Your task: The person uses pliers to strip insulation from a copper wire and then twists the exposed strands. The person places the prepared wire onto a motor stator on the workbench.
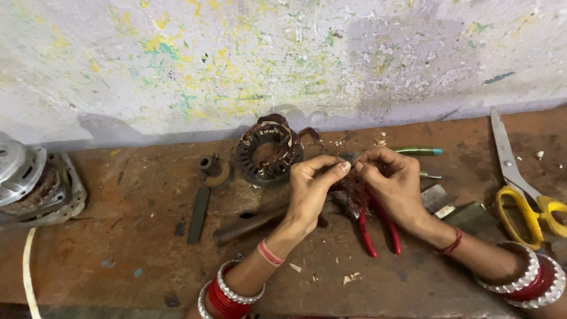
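My left hand (312, 188) and my right hand (394, 184) meet above the brown workbench (136, 248), fingertips pinched together on a thin strand of copper wire (349, 171). A tangle of reddish copper wire (353, 192) hangs below the fingers. Just behind my left hand stands a round motor stator (267, 149) with copper windings sticking out of it. Red-handled pliers (378, 227) lie on the bench under my hands. Both wrists wear red and silver bangles.
Yellow-handled scissors (520, 183) lie at the right. A metal motor housing (32, 183) sits at the far left. A flat dark file (198, 215), a small bushing (212, 166), a metal bar (248, 224) and a green-handled screwdriver (418, 151) lie about. A paint-flecked wall (283, 59) backs the bench.
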